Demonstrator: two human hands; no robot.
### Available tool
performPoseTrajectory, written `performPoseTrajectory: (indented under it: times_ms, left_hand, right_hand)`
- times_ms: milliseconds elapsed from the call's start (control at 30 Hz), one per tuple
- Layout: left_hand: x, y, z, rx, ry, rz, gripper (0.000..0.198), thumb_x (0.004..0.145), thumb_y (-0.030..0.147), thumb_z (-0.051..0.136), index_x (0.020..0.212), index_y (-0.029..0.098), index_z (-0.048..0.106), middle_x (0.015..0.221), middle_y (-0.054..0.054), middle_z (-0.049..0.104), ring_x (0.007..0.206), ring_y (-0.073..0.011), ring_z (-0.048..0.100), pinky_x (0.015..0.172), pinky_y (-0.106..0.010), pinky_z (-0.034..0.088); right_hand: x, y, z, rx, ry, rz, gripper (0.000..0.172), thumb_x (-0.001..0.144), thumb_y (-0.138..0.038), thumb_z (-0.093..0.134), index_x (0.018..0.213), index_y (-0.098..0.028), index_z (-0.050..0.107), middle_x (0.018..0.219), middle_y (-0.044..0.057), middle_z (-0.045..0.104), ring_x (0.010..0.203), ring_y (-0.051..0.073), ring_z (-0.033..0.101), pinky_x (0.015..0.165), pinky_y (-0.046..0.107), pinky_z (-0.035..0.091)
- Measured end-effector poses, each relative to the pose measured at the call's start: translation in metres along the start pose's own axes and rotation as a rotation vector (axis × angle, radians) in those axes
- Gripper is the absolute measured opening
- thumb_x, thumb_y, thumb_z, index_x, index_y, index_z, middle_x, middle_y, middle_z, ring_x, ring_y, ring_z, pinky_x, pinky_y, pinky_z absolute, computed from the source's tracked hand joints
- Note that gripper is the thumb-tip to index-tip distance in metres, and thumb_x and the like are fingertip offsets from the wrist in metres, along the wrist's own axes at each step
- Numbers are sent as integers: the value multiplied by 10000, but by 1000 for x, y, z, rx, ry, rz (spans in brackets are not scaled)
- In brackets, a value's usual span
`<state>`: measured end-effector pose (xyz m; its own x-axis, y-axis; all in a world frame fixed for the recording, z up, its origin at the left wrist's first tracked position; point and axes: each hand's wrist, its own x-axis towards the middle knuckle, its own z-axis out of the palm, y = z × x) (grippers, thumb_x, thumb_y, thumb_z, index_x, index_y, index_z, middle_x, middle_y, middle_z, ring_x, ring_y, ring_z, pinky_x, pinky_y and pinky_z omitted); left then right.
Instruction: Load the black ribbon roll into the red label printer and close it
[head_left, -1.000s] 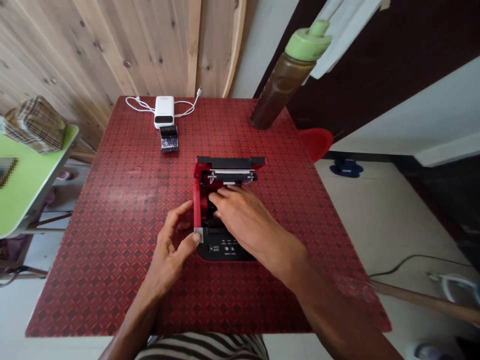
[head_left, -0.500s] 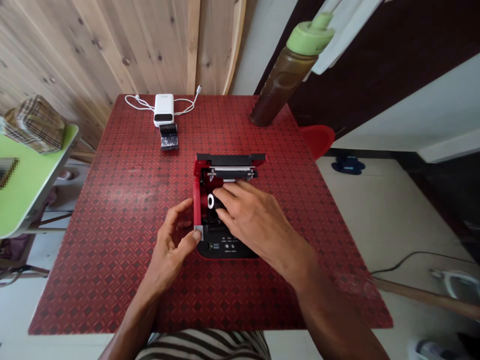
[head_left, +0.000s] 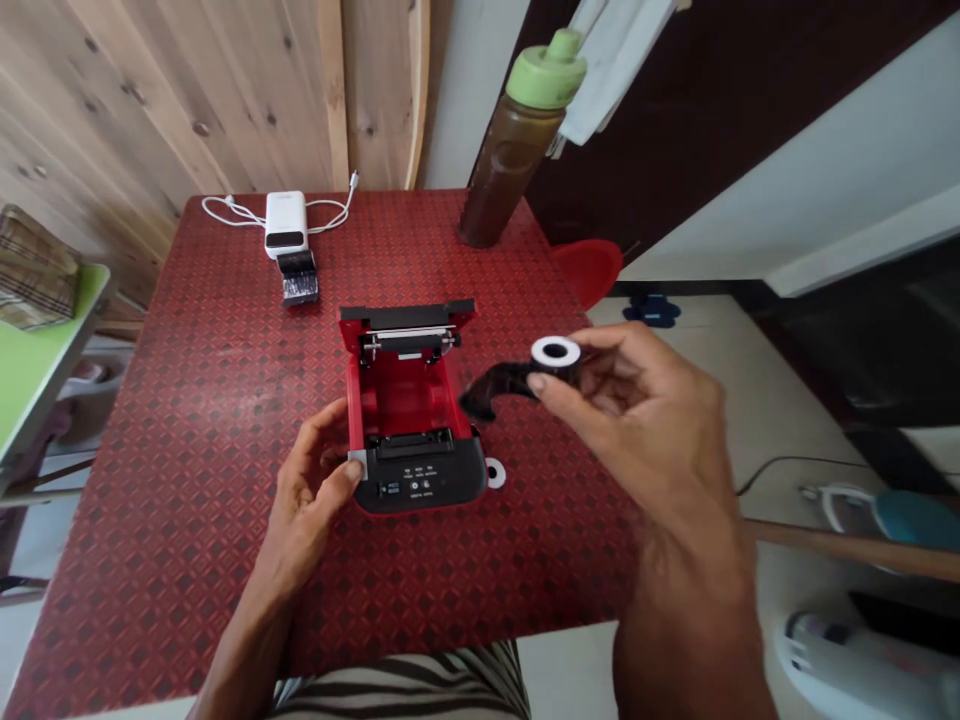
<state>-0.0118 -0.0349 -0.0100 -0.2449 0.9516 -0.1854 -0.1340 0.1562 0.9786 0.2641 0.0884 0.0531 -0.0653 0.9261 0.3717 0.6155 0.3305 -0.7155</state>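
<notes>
A red and black printer (head_left: pixel 431 480) stands on the patterned red table with its lid raised, and its red inner bay shows bare. My left hand (head_left: pixel 315 485) holds the printer's left side, thumb on the grey patch at the front corner. Off to the right of the printer, my right hand (head_left: pixel 637 400) pinches a small black roll with a white core (head_left: pixel 556 353) in the air. A loose dark strip trails from that roll toward the printer. A white ring (head_left: pixel 495 473) lies on the table against the printer's right front side.
At the back left of the table (head_left: pixel 217 350) are a white power bank (head_left: pixel 286 222) with a cable and a small black roll (head_left: pixel 299 280). A green-capped bottle (head_left: pixel 510 150) stands at the back right. A green table (head_left: pixel 90 300) is at far left.
My right hand has lifted the black roll out of the printer's bay and moved right with it. The white ring now shows. The view has shifted, while my left hand stays on the printer.
</notes>
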Motion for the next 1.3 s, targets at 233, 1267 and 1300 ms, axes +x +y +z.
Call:
performPoseTrajectory:
  times_ms: [233, 1267, 1300]
  left_hand:
    - [1, 0, -1, 27, -7, 34, 630, 987, 553, 837, 1550, 300, 712, 1576, -112, 756, 1437, -376, 726, 1107, -488, 632]
    - [0, -4, -3, 13, -9, 19, 584, 1025, 505, 809, 1578, 344, 711, 1588, -71, 749, 1331, -330, 766, 1096, -456, 626]
    - [0, -5, -3, 11, -11, 24, 577, 1031, 497, 803, 1580, 347, 711, 1601, -67, 740, 1355, -329, 756, 1116, -456, 617]
  right_hand:
    - [25, 68, 61, 2, 99, 234, 289, 866, -439, 812, 993, -272, 612, 861, 17, 756, 738, 220, 686, 761, 410, 563]
    - [-102, 41, 13, 163, -374, 285, 425, 916, -297, 828, 1333, -261, 757, 1199, 79, 869, 825, 216, 808, 797, 416, 707]
    - [-110, 37, 20, 149, -342, 281, 473, 879, -298, 866, 1336, -260, 748, 1222, 88, 863, 853, 228, 807, 817, 427, 707]
